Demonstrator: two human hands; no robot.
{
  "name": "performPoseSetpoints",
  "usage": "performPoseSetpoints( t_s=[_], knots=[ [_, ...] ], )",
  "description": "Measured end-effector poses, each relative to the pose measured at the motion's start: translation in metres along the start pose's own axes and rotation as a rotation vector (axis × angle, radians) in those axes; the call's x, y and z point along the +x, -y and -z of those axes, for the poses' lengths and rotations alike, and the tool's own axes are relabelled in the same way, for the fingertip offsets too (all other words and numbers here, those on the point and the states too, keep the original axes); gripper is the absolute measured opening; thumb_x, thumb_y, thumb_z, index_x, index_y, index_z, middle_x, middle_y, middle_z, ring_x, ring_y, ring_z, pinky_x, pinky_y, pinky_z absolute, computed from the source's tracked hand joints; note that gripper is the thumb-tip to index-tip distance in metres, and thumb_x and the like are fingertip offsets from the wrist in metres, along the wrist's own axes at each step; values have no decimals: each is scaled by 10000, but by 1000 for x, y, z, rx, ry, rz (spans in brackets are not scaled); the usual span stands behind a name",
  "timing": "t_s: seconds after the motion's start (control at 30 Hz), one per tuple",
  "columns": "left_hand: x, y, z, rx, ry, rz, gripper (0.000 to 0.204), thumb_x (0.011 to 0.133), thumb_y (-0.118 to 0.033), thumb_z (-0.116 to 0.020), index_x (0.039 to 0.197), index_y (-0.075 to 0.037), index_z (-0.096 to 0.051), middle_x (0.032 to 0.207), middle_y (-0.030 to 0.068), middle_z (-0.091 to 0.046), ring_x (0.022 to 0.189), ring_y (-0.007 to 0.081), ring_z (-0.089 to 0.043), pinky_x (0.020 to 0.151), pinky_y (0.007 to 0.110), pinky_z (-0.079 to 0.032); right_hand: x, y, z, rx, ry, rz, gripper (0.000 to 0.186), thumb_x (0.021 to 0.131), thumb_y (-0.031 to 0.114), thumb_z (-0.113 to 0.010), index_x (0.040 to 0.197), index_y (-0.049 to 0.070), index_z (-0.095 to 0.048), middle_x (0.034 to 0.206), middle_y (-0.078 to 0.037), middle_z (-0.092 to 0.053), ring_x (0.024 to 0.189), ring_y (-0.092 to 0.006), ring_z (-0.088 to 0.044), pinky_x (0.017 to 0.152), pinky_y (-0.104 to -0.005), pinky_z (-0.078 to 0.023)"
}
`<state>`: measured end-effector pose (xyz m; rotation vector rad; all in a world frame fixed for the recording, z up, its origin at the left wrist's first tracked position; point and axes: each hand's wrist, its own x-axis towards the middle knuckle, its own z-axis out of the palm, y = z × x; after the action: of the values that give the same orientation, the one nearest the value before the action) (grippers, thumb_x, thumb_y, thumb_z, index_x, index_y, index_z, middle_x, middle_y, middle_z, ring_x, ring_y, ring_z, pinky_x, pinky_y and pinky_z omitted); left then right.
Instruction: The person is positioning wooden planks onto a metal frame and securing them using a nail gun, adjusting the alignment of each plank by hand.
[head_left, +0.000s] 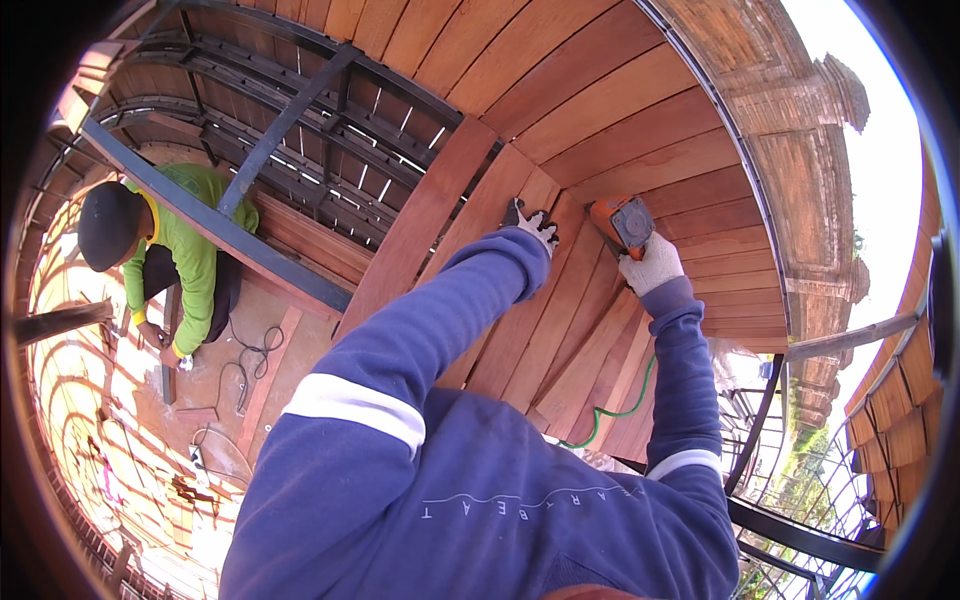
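My left hand (534, 228), in a white and dark work glove, lies on the wooden planks with its fingers apart. It holds nothing. My right hand (654, 266), in a whitish knit glove, is closed around an orange nail gun (622, 222) with a dark grey squarish cap. The tool rests at or just over the boards, to the right of my left hand; its tip is hidden. Reddish-brown planks (530, 315) run beneath both arms, and a row of fitted boards (640, 130) curves up beyond them. A green hose (628, 408) trails below my right hand.
At the left, a person in a green top (195, 255) crouches, hands on a narrow piece. A dark metal beam (215, 225) and open framework (290, 110) stand between us. Black cable (240, 375) lies on the floor. Tiled roofing (800, 150) borders the boards at the right.
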<state>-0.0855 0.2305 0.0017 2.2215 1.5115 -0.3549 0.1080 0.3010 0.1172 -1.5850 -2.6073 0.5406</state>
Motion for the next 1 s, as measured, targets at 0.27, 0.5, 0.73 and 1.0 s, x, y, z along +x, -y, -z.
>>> performPoseSetpoints(
  t_s=[0.27,0.5,0.73,1.0],
  knots=[
    [-7,6,4,97,62,8,1159,710,-712,-728,1601,-199,-195,1684,14,-120,1547,271,-114,1161,700,-99,-139,23,32,342,-314,-214,198,817,58,-651,1002,-13,-642,795,-78,-677,692,-165,-670,629,-324,-534],
    [-6,15,3,94,-15,10,1213,657,-712,-751,1599,-174,-208,1678,36,-143,1547,276,-115,1208,605,-130,-289,40,19,826,-807,-496,262,812,64,-663,1064,-5,-677,813,-62,-688,651,-113,-637,577,-290,-531],
    [9,-1,-3,133,-66,-5,1167,661,-661,-778,1592,-218,-233,1668,58,-186,1538,280,-151,1192,609,-162,-430,67,-53,479,-1188,-794,319,790,67,-718,1102,16,-679,939,-106,-722,824,-237,-702,761,-349,-553],
    [-17,23,-47,-103,-696,-298,737,820,-411,-780,1396,-25,-530,1427,202,-529,1355,358,-452,1145,481,-328,-542,120,-122,494,-1361,-1055,339,787,90,-725,1114,18,-670,933,-159,-719,842,-275,-712,770,-359,-554]
  ],
)
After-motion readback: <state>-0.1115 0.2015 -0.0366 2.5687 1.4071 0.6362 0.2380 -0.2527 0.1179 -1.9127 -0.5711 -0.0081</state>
